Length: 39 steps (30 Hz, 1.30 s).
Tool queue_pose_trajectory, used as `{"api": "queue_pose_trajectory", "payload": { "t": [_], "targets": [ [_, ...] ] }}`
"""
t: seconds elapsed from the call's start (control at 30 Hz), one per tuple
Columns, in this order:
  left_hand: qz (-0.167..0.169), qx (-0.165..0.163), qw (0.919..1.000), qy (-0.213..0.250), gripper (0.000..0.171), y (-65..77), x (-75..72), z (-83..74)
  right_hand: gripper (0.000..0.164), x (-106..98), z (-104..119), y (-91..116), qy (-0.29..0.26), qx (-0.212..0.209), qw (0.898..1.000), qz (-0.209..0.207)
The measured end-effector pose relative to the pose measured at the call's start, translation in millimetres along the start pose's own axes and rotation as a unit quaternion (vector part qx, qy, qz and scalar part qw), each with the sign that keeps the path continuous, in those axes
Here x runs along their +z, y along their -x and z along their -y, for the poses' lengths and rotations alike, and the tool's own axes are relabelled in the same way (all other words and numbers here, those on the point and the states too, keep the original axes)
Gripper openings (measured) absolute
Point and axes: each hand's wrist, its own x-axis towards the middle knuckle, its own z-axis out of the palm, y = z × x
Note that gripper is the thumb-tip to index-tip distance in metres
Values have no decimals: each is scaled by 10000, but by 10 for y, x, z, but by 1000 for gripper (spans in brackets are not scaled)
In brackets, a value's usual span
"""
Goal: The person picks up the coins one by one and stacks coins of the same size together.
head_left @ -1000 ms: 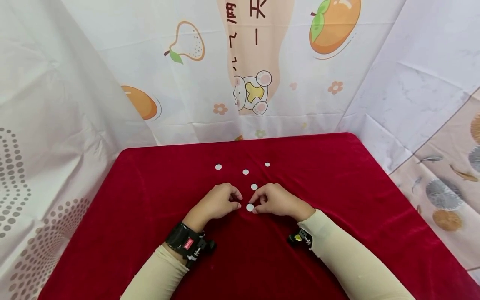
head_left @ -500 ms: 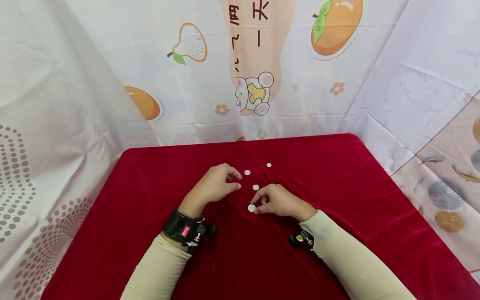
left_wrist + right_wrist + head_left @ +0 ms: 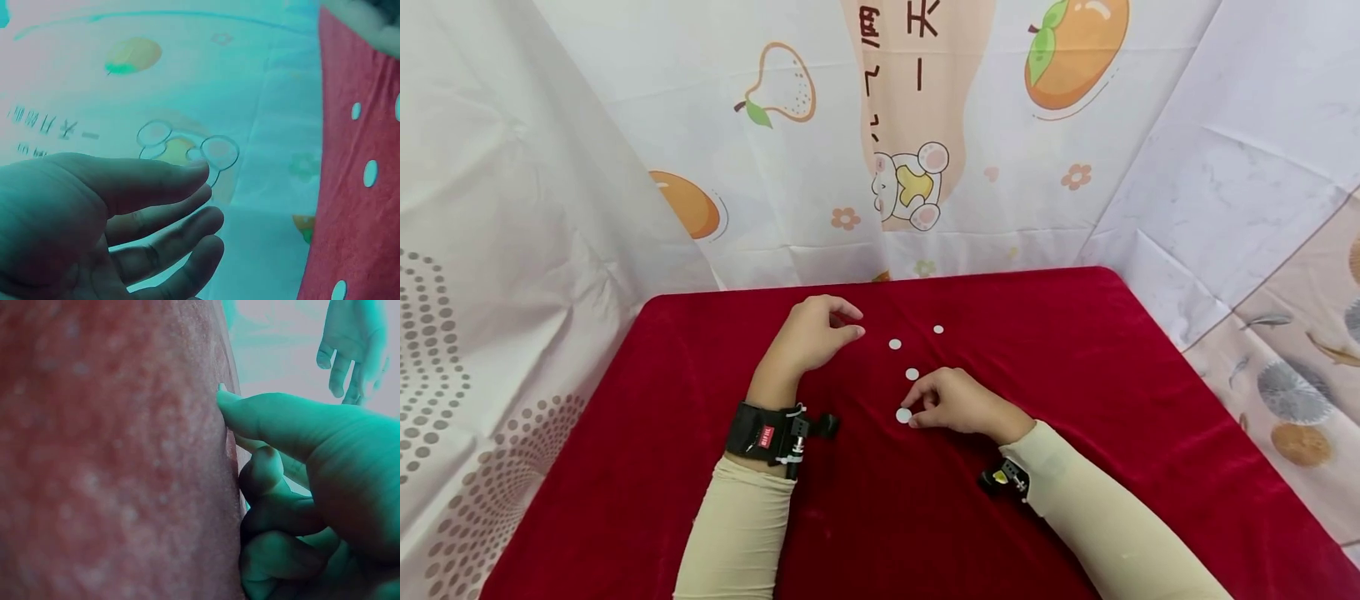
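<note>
My right hand (image 3: 961, 402) is low on the red cloth, its thumb and index fingertips at the edge of the nearest white disc (image 3: 904, 415). In the right wrist view, the thumb (image 3: 275, 419) meets the cloth and the other fingers are curled under it. Farther back on the left, my left hand (image 3: 814, 333) hovers with thumb and fingers apart, holding nothing. More flat white discs lie ahead: one disc (image 3: 912, 374) just beyond my right fingers, another disc (image 3: 895, 344) behind that, and a small disc (image 3: 938, 329) farthest back. The left wrist view shows a disc (image 3: 339, 290) that my left hand hides from the head view.
A red velvety cloth (image 3: 1037, 333) covers the table. Behind it hangs a pale curtain (image 3: 805, 167) printed with fruit, and more curtains close in both sides. Each wrist wears a strapped camera, such as the black wristband (image 3: 760, 433) on the left.
My left hand has moved away from the nearest disc, back and to the left, now covering the far left disc in the head view. My right hand stays in place at its disc.
</note>
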Motion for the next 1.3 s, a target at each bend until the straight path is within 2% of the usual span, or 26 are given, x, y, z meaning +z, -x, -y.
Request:
{"api": "queue_pose_trajectory", "payload": {
  "t": [0.13, 0.33, 0.67, 1.0, 1.3],
  "targets": [
    [-196, -215, 9993, 217, 24, -3, -43, 105, 15, 5, 12, -3, 18, -14, 10000, -25],
    [-408, -298, 9981, 353, 23, -31, -21, 249, 16, -6, 7, -13, 75, -7, 10000, 5],
    [-325, -426, 9980, 349, 26, -123, 117, 389, 15, 5, 12, -19, 104, -32, 9999, -14],
    [-433, -494, 9975, 257, 27, -183, 164, 449, 16, -13, 1, 0, 59, -17, 10000, -64],
    [-357, -672, 9969, 187, 26, -194, 230, 521, 17, 4, 0, 9, 15, -64, 10000, -60]
  ]
}}
